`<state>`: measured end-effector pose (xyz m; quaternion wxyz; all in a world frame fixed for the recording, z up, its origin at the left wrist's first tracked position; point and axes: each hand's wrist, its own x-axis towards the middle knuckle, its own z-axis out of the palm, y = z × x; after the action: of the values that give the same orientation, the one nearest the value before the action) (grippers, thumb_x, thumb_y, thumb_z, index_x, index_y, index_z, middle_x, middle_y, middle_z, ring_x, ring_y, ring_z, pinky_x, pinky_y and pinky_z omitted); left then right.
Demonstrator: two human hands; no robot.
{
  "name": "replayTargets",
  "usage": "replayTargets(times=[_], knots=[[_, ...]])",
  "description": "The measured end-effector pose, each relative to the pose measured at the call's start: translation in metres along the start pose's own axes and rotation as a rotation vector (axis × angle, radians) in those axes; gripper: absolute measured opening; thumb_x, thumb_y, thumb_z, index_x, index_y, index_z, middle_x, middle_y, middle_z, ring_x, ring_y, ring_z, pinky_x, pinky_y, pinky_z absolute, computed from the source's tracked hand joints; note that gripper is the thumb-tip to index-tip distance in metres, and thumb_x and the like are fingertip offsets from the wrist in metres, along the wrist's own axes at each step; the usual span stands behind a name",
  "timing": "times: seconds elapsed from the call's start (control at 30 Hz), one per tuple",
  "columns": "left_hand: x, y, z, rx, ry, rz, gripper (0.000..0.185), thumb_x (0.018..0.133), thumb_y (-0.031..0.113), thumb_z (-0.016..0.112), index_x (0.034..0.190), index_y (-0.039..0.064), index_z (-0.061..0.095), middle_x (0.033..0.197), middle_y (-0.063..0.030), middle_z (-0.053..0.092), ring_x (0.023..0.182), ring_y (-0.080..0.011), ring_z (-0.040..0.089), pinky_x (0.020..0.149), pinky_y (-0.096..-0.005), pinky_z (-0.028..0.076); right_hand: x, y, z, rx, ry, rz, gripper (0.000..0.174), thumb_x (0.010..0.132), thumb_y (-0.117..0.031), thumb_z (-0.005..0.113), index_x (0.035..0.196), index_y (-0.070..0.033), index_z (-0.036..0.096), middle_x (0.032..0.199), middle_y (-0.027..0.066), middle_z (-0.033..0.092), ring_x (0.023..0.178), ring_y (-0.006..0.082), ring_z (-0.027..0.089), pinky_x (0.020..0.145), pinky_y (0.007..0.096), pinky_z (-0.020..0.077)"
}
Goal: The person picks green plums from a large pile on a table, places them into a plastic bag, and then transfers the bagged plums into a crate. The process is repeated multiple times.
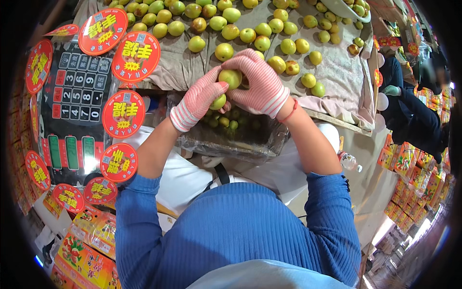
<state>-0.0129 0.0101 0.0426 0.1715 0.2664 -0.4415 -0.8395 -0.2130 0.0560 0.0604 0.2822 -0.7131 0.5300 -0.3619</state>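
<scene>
Both my hands wear red-and-white striped knit gloves and meet above a plastic-lined box (231, 144). My left hand (197, 97) has a green jujube (218, 102) against its fingers, and its thumb touches a second, larger jujube (230, 78). My right hand (258, 81) curls around that larger fruit from above and from the right. Some of its fingertips are hidden. Below the hands, several small jujubes (234, 125) lie inside the box. Just beyond them, a cloth-covered table (169, 68) carries many loose yellow-green jujubes (224, 52), some with brown patches.
A price scale (81, 115) ringed with round red stickers stands at left. At the far right top is a white bowl (364, 17) of jujubes. A plastic bottle (348, 161) lies right of my leg. Printed cartons (86, 260) are stacked around; another person (415, 104) sits at right.
</scene>
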Motion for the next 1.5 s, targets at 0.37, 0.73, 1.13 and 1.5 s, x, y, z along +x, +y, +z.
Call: replayTargets(times=[0.37,0.73,1.13,1.5], knots=[[-0.002,-0.001,0.002,0.068,0.033,0.045,0.046,0.100,0.024,0.056,0.140,0.002,0.045,0.106,-0.0051,0.058,0.083,-0.0094,0.059,0.071,-0.0259,0.055,-0.002,-0.001,0.002,-0.005,0.044,-0.092,0.054,0.068,-0.015,0.084,0.118,-0.005,0.066,0.113,0.0168,0.061,0.107,0.0374,0.060,0.093,0.0427,0.0523],[-0.001,-0.001,0.000,0.085,0.053,-0.068,0.039,0.100,0.022,0.056,0.134,0.006,0.047,0.105,-0.0072,0.060,0.071,-0.0123,0.062,0.065,-0.0274,0.054,-0.003,-0.002,0.006,-0.185,-0.049,-0.140,0.058,0.066,-0.022,0.086,0.119,-0.011,0.065,0.114,0.0153,0.063,0.103,0.0378,0.063,0.090,0.0458,0.0514],[0.006,0.020,-0.005,-0.433,0.024,0.010,0.046,0.103,0.039,0.059,0.131,0.003,0.051,0.104,-0.0105,0.063,0.074,-0.0172,0.066,0.065,-0.0296,0.057,0.070,0.117,-0.106,-0.075,0.393,0.277,0.030,0.093,-0.027,0.072,0.117,-0.008,0.072,0.112,0.0131,0.073,0.101,0.0244,0.071,0.089,0.0341,0.0555],[0.015,0.008,-0.025,-1.261,-0.063,-0.050,0.056,0.098,0.046,0.057,0.135,0.003,0.057,0.138,-0.0264,0.058,0.129,-0.0468,0.056,0.105,-0.0636,0.050,0.089,0.076,-0.068,-0.386,0.065,0.322,0.055,0.085,-0.047,0.076,0.123,-0.009,0.068,0.113,0.0194,0.072,0.107,0.0359,0.069,0.094,0.0417,0.0548]])
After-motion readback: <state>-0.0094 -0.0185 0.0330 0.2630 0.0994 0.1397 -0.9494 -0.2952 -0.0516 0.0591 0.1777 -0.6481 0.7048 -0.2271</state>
